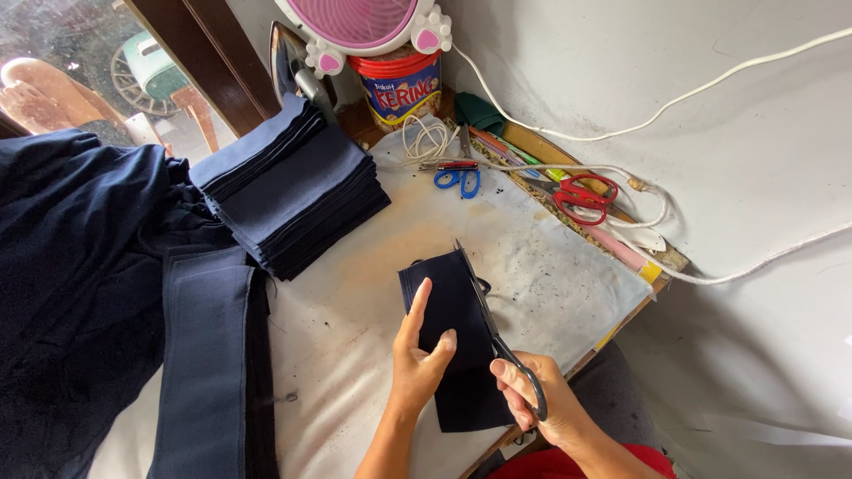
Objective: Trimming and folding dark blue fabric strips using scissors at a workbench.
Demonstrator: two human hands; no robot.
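My left hand [419, 355] pinches a small folded piece of dark navy cloth [448, 306] by its left edge, holding it just over the white padded table [355, 293]. In my right hand [537, 399] are black-handled scissors [497, 328], gripped by the handles. Their blades run up along the right edge of the cloth, the tip near its top corner.
A tall stack of cut navy pieces [293, 182] sits at the back left, with more navy fabric [98, 293] draped on the left. Blue scissors [460, 180], red scissors [581, 197], white cords [621, 133], an iron [297, 71], a tub [404, 84] and a pink fan [359, 22] line the wall.
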